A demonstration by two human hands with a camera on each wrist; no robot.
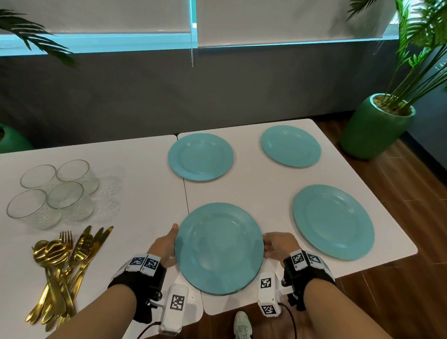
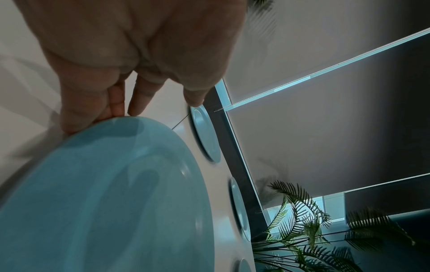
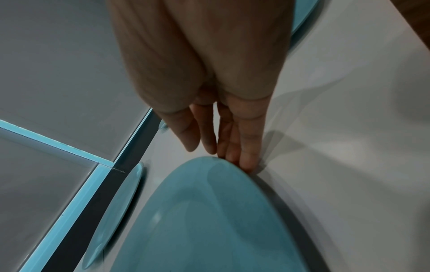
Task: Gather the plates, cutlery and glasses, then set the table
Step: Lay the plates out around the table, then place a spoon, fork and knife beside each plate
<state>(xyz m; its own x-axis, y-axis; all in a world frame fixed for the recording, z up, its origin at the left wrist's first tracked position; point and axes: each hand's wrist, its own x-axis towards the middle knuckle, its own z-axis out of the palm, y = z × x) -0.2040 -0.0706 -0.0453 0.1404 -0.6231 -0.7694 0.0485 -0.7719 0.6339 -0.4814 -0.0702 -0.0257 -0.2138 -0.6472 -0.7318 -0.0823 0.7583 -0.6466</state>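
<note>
Four teal plates lie on the white table. The nearest plate sits at the front edge between my hands. My left hand touches its left rim with straight fingers, the thumb lying off the plate. My right hand touches the right rim with straight fingertips, thumb apart. The nearest plate fills both wrist views. The other plates lie at the back left, back right and right. Several clear glasses and a pile of gold cutlery lie at the left.
A green plant pot stands on the wooden floor past the table's far right corner, and another pot at the far left. A grey wall runs behind the table. My shoe shows below the front edge.
</note>
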